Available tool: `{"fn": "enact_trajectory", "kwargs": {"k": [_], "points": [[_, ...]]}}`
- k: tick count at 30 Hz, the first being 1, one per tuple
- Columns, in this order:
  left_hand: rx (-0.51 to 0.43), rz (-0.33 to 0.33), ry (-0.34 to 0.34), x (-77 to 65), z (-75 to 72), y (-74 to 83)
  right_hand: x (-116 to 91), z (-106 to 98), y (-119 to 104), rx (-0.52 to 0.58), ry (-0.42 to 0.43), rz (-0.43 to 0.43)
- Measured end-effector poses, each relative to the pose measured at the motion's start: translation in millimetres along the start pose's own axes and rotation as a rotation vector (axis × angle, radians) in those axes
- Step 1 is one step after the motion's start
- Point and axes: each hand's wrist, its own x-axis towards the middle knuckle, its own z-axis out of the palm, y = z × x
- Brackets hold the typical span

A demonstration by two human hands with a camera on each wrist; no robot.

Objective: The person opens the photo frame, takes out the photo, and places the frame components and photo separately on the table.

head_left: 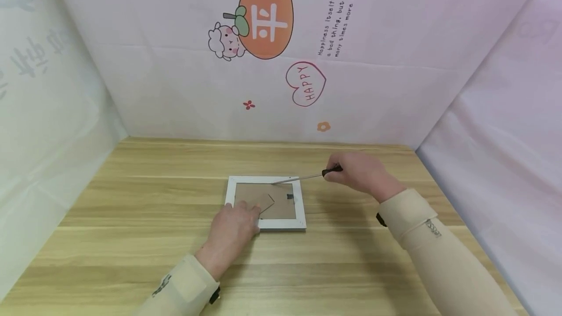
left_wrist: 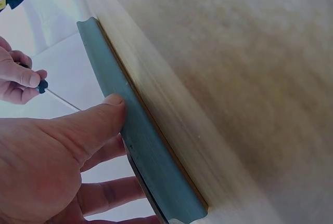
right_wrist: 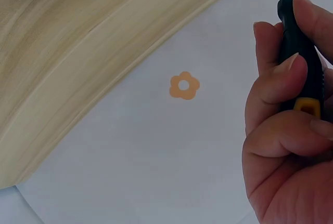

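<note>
A white picture frame (head_left: 299,211) lies face down on the wooden table, its brown backing board (head_left: 250,194) facing up. My left hand (head_left: 234,226) holds its near left corner. In the left wrist view, the thumb (left_wrist: 106,115) presses against the frame's side while the other fingers reach over the back. My right hand (head_left: 362,172) grips a screwdriver (right_wrist: 299,63) by its dark handle with a yellow part. The thin metal shaft points left, and its tip meets the far inner edge of the frame. Whether the tip is under anything is too small to tell.
The wooden table (head_left: 131,238) extends around the frame. A printed white cloth wall (head_left: 189,96) stands behind it, with more white cloth on the left (head_left: 44,111) and right (head_left: 505,135). A small dark tab (head_left: 290,196) sits on the backing board's right side.
</note>
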Motion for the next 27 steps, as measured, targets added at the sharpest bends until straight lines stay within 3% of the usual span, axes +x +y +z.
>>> {"fn": "enact_trajectory", "kwargs": {"k": [15, 19, 27], "points": [[-0.014, -0.009, -0.017, 0.8, -0.2, 0.1, 24, -17, 10, 0.148, -0.118, -0.016], [-0.019, -0.016, -0.029, 1.0, -0.1, 1.3, 16, -12, 9, 0.109, -0.075, -0.027], [-0.022, -0.017, -0.028, -0.8, 0.2, 1.9, -15, 18, 3, 0.018, 0.078, -0.058]]}}
